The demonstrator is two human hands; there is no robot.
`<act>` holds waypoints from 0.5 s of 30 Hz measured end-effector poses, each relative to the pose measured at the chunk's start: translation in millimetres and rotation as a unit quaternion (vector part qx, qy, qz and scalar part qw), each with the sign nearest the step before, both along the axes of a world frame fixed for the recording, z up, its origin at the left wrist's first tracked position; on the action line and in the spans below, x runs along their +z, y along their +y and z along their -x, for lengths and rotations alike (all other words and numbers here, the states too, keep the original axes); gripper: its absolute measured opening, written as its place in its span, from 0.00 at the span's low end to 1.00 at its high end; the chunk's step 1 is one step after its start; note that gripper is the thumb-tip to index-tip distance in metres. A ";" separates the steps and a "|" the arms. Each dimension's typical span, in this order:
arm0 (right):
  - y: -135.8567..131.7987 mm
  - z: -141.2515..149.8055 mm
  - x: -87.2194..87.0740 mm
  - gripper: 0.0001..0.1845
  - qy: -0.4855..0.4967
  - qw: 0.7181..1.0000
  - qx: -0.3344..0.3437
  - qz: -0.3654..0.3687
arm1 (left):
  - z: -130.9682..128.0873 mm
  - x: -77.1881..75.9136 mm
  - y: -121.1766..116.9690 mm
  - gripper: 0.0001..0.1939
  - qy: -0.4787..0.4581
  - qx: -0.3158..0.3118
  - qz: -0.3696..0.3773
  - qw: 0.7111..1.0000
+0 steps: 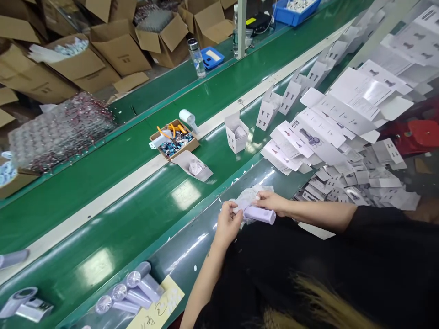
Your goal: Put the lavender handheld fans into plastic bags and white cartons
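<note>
A lavender handheld fan [259, 214] is between my hands at the near edge of the work surface, its handle pointing right. Thin clear plastic bag film [262, 188] lies bunched behind and around its head. My left hand [229, 221] is closed on the fan's head end, thumb and fingers pinching there. With its fingers pinched, my right hand [271, 201] grips the plastic film just above the handle. Part of the fan's head is hidden by the film and my fingers.
Several lavender fans [137, 285] lie at lower left beside a handwritten yellow card [166, 304]. On the green conveyor belt [137, 201] stand open white boxes [236, 132] and a carton of small parts [174, 141]. Flat printed boxes [308, 137] are piled at right.
</note>
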State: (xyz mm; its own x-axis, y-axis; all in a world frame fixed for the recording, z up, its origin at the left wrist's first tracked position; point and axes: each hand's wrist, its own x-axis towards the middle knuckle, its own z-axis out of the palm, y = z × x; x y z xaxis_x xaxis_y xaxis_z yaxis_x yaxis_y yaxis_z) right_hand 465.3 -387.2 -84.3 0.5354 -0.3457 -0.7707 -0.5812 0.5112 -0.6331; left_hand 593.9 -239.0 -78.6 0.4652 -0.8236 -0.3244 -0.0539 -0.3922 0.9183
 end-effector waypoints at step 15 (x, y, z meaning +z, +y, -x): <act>-23.0 -2.2 39.5 0.19 -0.242 0.968 -0.025 -0.058 | -36.2 43.8 -13.6 0.49 -0.080 -0.016 0.068 0.994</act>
